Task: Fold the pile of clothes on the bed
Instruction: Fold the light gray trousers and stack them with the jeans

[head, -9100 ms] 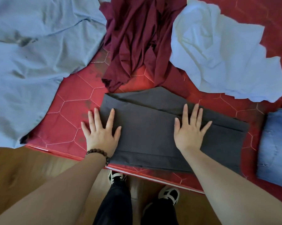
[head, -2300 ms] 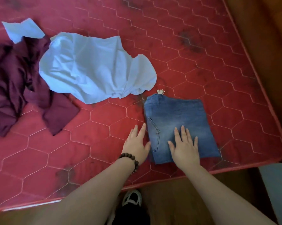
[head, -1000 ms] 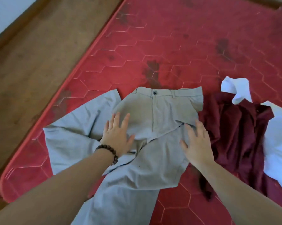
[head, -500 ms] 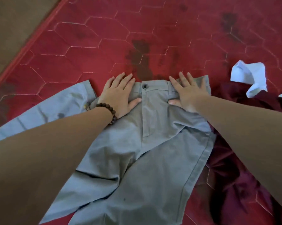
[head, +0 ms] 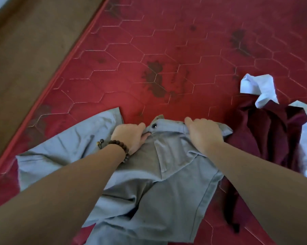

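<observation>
Light grey trousers lie unfolded on the red mattress, waistband away from me, one leg spread out to the left. My left hand, with a bead bracelet at the wrist, is closed on the waistband just left of the button. On the right part of the waistband, my right hand grips the bunched cloth. A crumpled maroon garment lies right of the trousers, partly under their edge. A white garment lies beyond and right of the maroon one.
The mattress's left edge runs diagonally, with brown wooden floor beyond it. Dark stains mark the mattress above the trousers. Bare red mattress stretches across the upper part of the view.
Both hands lay flat with fingers spread on the waistband half a second ago; now their fingers have curled and gripped it, bunching the cloth. The view has pulled back slightly.
</observation>
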